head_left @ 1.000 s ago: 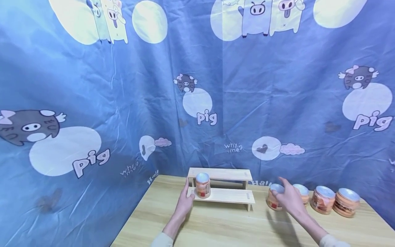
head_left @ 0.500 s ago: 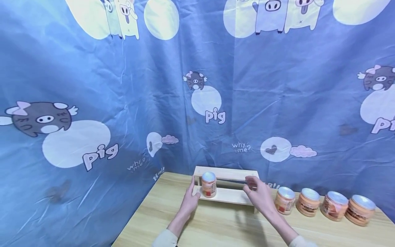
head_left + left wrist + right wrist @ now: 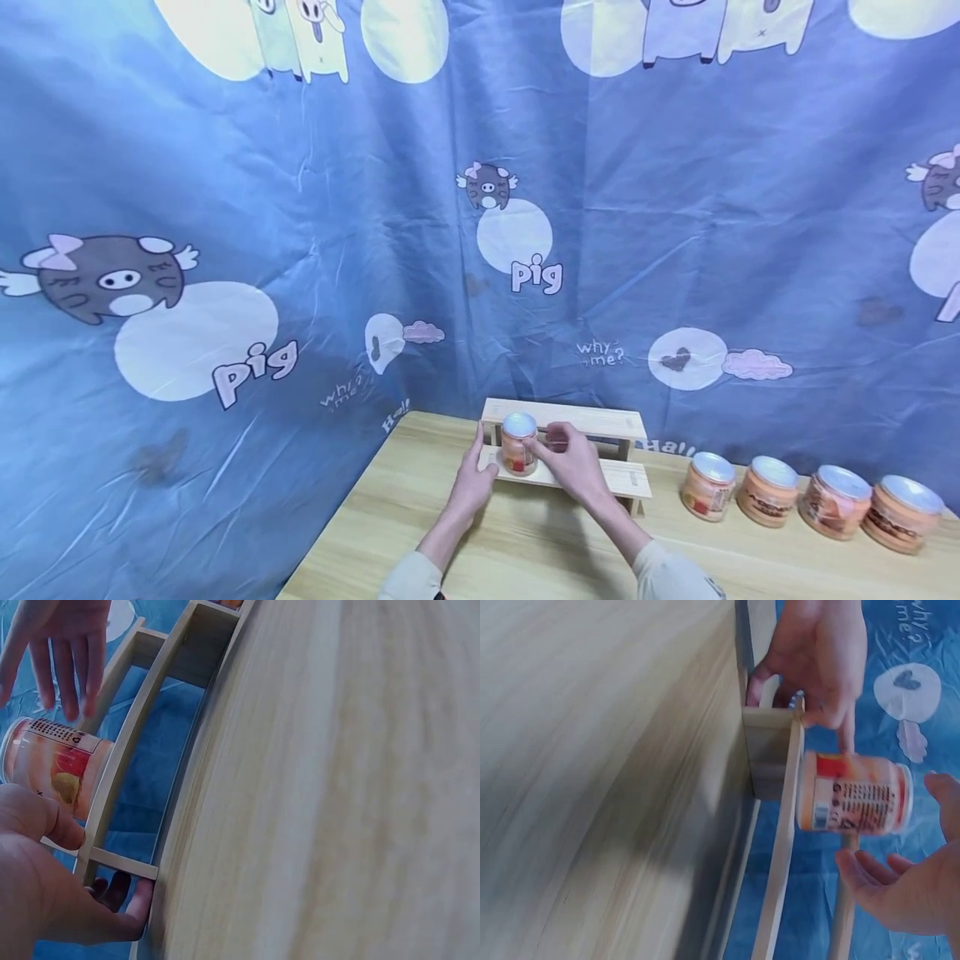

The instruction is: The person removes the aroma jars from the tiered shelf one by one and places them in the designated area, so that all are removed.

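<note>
A two-tier wooden shelf stands on the table. On its lower step, near the left end, sits an upright orange jar with a silvery lid and a printed label. My left hand grips the shelf's left end, the thumb on the lower step and the fingers curled beneath, as the left wrist view shows. My right hand is at the jar's right side, fingers spread and loosely bent. In the right wrist view a gap shows between the right hand and the jar.
Several similar jars stand in a row at the right of the table: a narrower jar, then wider ones, including the rightmost jar. A blue cloth printed with pigs hangs behind and to the left. Bare wood of the table lies in front.
My right hand has moved left from the row of jars, past the shelf's right end, to the jar on the step. My left hand keeps its grip. The head view has shifted slightly.
</note>
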### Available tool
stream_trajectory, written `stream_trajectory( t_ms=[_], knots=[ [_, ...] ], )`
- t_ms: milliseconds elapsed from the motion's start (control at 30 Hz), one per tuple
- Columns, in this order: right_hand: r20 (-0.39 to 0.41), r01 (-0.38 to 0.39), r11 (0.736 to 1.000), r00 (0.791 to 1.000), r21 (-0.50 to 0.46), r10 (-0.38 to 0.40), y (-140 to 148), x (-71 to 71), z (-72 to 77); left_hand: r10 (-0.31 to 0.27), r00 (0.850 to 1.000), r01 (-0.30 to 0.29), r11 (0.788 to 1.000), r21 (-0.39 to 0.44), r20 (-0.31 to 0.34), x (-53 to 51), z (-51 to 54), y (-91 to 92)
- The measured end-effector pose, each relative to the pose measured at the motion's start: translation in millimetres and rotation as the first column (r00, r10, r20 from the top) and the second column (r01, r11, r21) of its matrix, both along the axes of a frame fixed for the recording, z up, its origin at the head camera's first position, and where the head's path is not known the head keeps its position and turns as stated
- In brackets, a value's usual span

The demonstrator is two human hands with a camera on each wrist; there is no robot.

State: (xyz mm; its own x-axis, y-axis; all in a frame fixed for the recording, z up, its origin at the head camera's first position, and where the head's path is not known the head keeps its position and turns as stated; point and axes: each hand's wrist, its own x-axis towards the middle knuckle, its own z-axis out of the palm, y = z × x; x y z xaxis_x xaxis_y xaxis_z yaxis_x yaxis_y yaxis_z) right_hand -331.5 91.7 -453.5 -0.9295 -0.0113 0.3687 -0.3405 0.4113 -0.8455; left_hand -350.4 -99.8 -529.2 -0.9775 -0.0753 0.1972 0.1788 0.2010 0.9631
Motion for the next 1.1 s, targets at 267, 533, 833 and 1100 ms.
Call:
stream_trajectory(
  t_ms=[267, 533, 833, 1100],
  knots=[
    [-0.060, -0.065, 0.992, 0.996, 0.112, 0.072, -24, -14.0, -13.7, 0.025, 1.000, -0.025, 1.000, 0.004, -0.013, 2.1, 3.9, -6.9],
    [-0.093, -0.058, 0.997, 0.994, 0.056, 0.063, -25, -19.6, -25.6, 0.004, 0.998, -0.004, 1.000, -0.004, -0.056, 1.4, 0.8, -3.7],
    [-0.114, -0.054, 0.999, 0.992, 0.009, 0.055, -24, -22.0, -28.2, 0.009, 0.997, -0.008, 1.000, 0.006, -0.071, 0.1, 2.4, -0.6],
    [-0.109, -0.057, 0.998, 0.993, -0.025, 0.054, -19, -16.4, -20.4, 0.016, 0.999, -0.016, 1.000, 0.011, -0.042, 2.1, 3.1, 1.2]
  ],
)
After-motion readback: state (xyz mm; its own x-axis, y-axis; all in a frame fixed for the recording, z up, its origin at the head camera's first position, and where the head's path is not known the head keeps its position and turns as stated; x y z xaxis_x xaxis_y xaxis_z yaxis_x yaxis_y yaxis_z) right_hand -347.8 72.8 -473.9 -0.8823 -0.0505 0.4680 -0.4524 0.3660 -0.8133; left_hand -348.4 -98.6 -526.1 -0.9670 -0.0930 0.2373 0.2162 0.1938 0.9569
